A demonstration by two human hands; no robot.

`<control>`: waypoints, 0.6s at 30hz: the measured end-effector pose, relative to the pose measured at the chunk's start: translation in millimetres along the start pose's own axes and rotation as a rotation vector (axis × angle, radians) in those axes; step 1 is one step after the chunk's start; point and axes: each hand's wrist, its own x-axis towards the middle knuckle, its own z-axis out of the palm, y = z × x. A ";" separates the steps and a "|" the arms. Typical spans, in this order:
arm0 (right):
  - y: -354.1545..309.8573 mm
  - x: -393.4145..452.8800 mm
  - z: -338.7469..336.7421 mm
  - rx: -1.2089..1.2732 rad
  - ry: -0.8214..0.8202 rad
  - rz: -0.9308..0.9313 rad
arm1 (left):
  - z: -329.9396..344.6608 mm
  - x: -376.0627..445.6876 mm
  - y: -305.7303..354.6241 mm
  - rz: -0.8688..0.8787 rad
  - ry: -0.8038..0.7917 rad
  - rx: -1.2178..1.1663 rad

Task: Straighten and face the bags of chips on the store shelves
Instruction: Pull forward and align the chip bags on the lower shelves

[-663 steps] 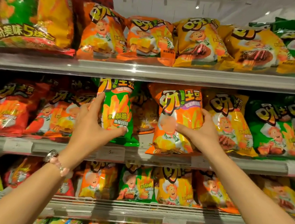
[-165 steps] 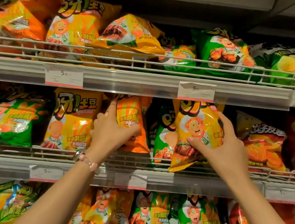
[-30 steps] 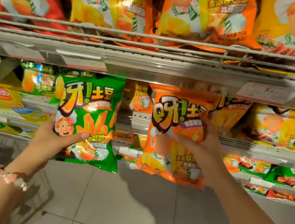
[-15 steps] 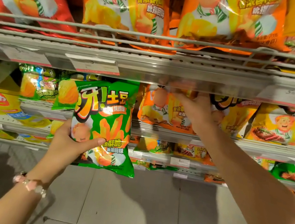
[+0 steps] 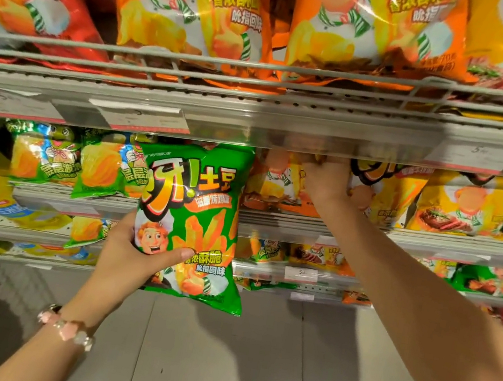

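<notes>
Green bag of chips (image 5: 191, 220) sits clear of the shelf, gripped by the left hand (image 5: 127, 256), thumb across its front, likely awaiting a slot. Right hand (image 5: 326, 178) reaches among orange bags (image 5: 274, 184) under the shelf edge (image 5: 255, 123); its fingers are hidden. Grey floor tiles (image 5: 244, 374) lie below.

Warm light, glare, wide-angle bending

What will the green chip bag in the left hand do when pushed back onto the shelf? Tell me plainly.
The green chip bag looks puffed with air, so it is probably light and springy and may bulge rather than slide. Its glossy film shows glare, so it is likely slippery in the left hand. Held at one lower corner, it keeps its shape, which suggests it will not flop.
</notes>
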 end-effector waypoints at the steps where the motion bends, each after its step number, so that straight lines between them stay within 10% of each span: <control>1: -0.4 -0.7 0.9 0.006 0.022 -0.020 | 1.2 0.5 0.9 0.006 -0.004 -0.004; 13: 5.3 -5.1 -2.0 -0.219 -0.226 -0.053 | 34.3 -3.8 13.3 0.022 0.001 -0.104; 18: 9.8 -54.4 -35.9 0.135 -0.222 -0.183 | 55.9 -11.4 19.0 0.029 -0.043 -0.095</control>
